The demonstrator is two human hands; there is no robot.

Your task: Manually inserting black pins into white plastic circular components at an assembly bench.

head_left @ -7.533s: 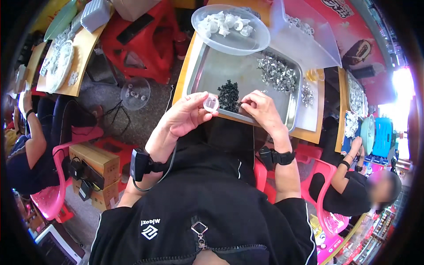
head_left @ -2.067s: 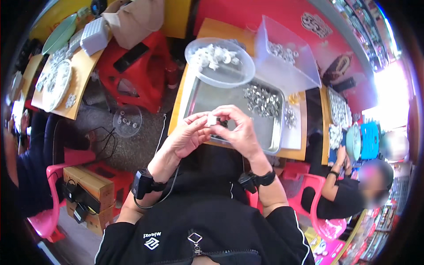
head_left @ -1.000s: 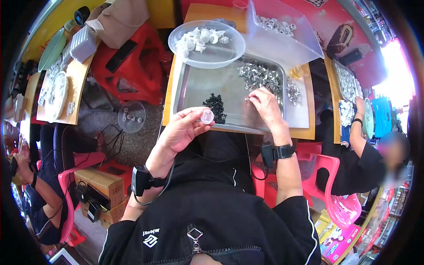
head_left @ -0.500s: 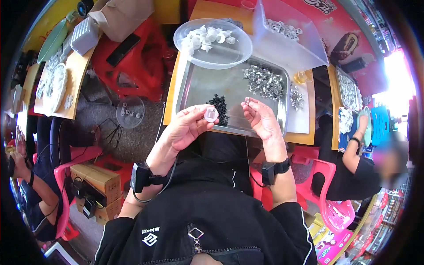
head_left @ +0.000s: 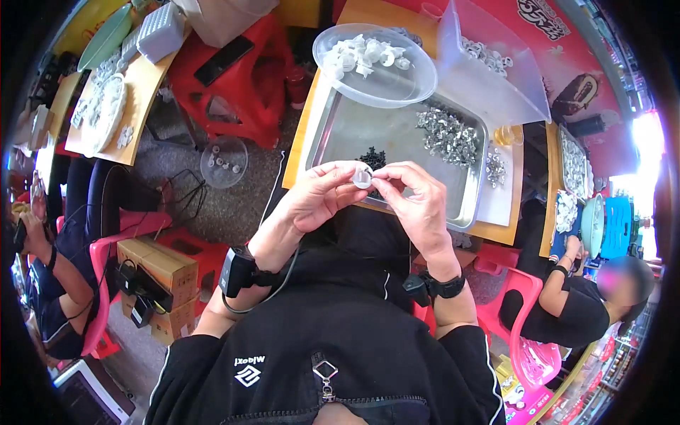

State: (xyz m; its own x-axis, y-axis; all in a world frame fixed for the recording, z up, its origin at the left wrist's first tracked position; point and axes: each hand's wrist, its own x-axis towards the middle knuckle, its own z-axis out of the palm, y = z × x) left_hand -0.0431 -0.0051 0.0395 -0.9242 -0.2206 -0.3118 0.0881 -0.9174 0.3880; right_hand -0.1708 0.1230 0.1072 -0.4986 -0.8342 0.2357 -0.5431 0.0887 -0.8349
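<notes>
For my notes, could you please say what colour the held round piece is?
Whitish: the round piece shows best in the head view.

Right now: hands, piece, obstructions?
Left hand pinching round translucent piece. Right hand at its right edge. Black pile beyond, partly hidden; nothing visibly in the way.

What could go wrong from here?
1. The small round whitish piece is pinched in the left hand's fingertips, with the right hand's fingertips at its edge; it could slip.
2. The black pieces lie just beyond both hands; a knuckle might scatter them.
3. Silvery pieces share the same undivided tray, so the piles could mix.
</notes>
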